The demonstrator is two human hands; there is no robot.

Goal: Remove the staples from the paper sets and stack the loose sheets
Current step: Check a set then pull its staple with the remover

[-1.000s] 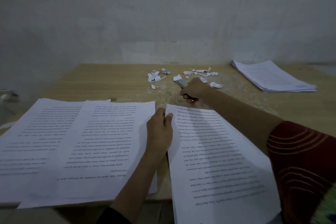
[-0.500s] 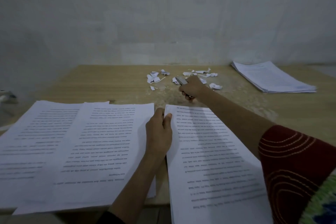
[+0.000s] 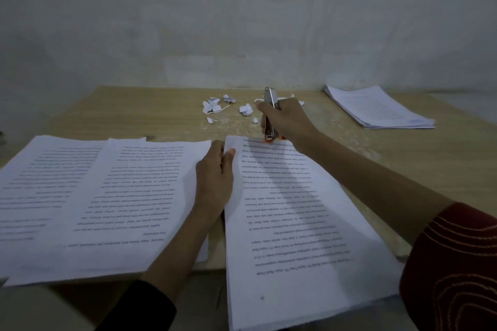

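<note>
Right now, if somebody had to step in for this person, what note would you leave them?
Left hand: pinches the far left corner of the paper set in front.
Right hand: grips a small stapler, its orange end at that set's far edge.
Done, likely: sheets spread at left, a stack at far right, torn scraps on the table.
Left: free this set (its staple is not visible), then stack its sheets.

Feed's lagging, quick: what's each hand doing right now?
Left hand: pinches the edge of the paper set.
Right hand: grips the stapler.
</note>
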